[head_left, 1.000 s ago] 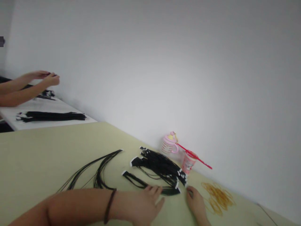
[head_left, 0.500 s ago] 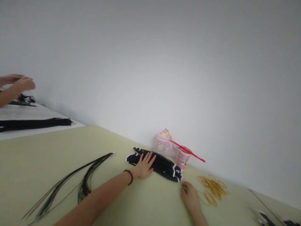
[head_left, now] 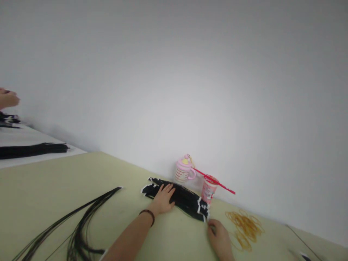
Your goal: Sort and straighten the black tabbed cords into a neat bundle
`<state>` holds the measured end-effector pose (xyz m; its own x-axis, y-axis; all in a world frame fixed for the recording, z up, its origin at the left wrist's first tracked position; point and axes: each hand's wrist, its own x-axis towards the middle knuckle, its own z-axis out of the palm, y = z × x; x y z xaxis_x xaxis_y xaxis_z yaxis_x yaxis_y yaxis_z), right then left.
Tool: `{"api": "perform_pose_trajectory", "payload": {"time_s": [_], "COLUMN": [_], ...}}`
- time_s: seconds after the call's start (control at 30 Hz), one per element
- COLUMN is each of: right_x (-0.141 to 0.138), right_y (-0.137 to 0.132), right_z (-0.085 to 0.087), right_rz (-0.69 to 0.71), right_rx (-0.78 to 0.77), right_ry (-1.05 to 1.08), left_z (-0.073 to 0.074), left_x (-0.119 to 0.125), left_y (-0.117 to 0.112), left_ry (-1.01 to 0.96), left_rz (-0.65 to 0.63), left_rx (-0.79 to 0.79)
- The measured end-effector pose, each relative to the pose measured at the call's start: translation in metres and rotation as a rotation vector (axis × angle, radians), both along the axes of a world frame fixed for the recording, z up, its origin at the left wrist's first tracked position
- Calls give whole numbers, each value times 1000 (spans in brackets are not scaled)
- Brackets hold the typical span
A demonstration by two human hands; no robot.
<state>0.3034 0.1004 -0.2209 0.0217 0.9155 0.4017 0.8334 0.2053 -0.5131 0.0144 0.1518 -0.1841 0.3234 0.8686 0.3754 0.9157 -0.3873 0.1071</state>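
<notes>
My left hand (head_left: 163, 200) lies flat on a bundle of black strands (head_left: 186, 197) with white-tipped ends, its fingers slightly apart. A dark band circles that wrist. At the bundle's right end, my right hand (head_left: 219, 235) is closed, thumb and fingers pinched together near the white tips. Whatever the pinch holds is too small to make out. Just right of this hand lies a loose heap of yellow rubber bands (head_left: 246, 224). Left of my left forearm, a curved tuft of thin black strands (head_left: 89, 210) spreads over the table.
Against the wall stand a pink lidded mug (head_left: 183, 170) and a pink cup (head_left: 208, 190) with a red stick (head_left: 217, 182) across its top. At far left, another person's hand (head_left: 8, 99) is above a white table with a long black bundle (head_left: 35, 149).
The view has shifted, so the table's things sit lower and mostly further left. My left hand stays on the bundle, and my right stays at its end. The other person's hands are partly out of view.
</notes>
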Motion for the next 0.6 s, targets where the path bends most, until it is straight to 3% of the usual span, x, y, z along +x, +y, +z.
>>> {"api": "perform_pose_trajectory", "payload": {"time_s": [0.23, 0.6], "right_x": [-2, -18], "right_y": [-5, -44], "right_z": [3, 13], "right_rz": [-38, -180], "right_rx": [-105, -168], "right_ry": [25, -50], "left_z": [0, -8], "left_x": [3, 4], "left_y": [-12, -56], "left_ry": [27, 87], "left_rz": [36, 50], "left_rx": [57, 89]}}
